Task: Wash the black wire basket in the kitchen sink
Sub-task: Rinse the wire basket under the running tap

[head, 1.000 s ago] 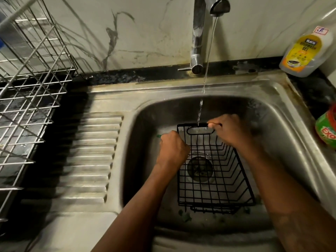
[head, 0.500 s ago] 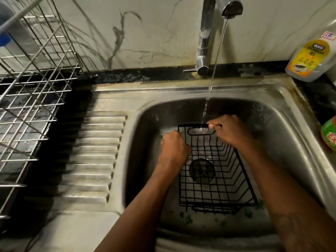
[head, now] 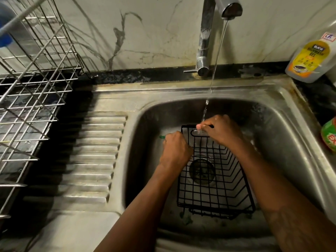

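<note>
looks mid-wash: under the tap (head: 205,33), right hand (head: 221,130) pinches the black wire basket (head: 214,188) rim, left hand (head: 176,150) clutches a green thing (head: 161,136); scrubbing likely unfinished.

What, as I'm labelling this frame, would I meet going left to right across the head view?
In order: wire dish rack → ribbed drainboard → left hand → right hand → dishwash gel bottle. The black wire basket, tap and green packet overlap these, so they are left out.
</note>
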{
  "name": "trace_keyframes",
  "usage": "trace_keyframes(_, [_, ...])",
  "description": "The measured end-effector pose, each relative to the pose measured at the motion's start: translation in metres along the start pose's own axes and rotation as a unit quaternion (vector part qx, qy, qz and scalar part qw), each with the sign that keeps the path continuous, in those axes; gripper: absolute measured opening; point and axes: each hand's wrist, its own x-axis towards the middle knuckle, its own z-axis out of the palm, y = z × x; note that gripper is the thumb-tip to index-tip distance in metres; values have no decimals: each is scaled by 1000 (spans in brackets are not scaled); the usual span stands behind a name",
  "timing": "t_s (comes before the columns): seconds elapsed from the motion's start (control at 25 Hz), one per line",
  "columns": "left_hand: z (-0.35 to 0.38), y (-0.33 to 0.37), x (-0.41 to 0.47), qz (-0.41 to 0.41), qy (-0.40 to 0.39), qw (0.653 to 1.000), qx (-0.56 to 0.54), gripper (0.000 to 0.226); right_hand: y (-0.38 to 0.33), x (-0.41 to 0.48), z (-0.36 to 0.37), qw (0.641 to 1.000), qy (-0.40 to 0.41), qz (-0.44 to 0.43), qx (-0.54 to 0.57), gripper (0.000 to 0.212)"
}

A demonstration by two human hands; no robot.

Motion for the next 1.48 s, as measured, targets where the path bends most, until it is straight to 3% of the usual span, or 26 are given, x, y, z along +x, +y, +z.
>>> trace_keyframes(0.12, [-2, 3, -2, 4, -2, 1000, 0, 34, 19, -2, -9, 1000, -1, 22, 6, 12])
trace_keyframes(0.32, [9, 8, -5, 33, -27, 999, 18, 34, -18, 5, 11, 998, -30, -50, 6, 18])
trace_keyframes(0.64, [-7, 1, 0, 9, 9, 999, 50, 25, 7, -1, -11, 997, 11, 72, 22, 17])
trace_keyframes(0.68, [-8, 2, 0, 9, 4, 998, 60, 27, 2, -3, -11, 998, 16, 57, -34, 16])
trace_keyframes(0.76, [-8, 2, 0, 9, 10, 998, 66, 23, -6, -8, -1, 986, 91, -75, -120, 12])
trace_keyframes(0.8, [-9, 3, 0, 8, 18, 997, 73, 18, -9, -9, 6, 976, 119, -145, -111, 8])
trace_keyframes(0.88, [-10, 4, -2, 9, 25, 996, 88, 9, -15, -10, 16, 971, 94, -201, -93, 6])
trace_keyframes(0.96, [-12, 4, -2, 14, 24, 995, 95, 4, -18, -9, 37, 972, 1, -148, -184, 28])
trace_keyframes(1.04, [-12, 4, -4, 20, 25, 995, 96, 8, -24, -13, 53, 955, -82, -58, -280, 69])
trace_keyframes(1.12, [-12, 5, -5, 21, 23, 996, 87, 6, -32, -12, 57, 954, -144, 5, -261, 89])
trace_keyframes(1.2, [-14, 7, -7, 16, 15, 996, 86, 10, -33, 0, 58, 976, -186, 32, -106, 83])
trace_keyframes(1.24, [-14, 8, -9, 22, 15, 996, 87, 10, -33, 4, 57, 979, -187, 66, 41, 72])
trace_keyframes(1.28, [-14, 10, -10, 31, 19, 995, 88, 8, -35, 2, 55, 960, -163, 116, 195, 60])
trace_keyframes(1.4, [-14, 13, -13, 64, 22, 994, 91, 14, -48, -5, 50, 810, -65, 223, 538, 12])
trace_keyframes(1.48, [-13, 11, -12, 64, 22, 994, 88, 19, -56, -6, 48, 700, -45, 257, 665, 13])
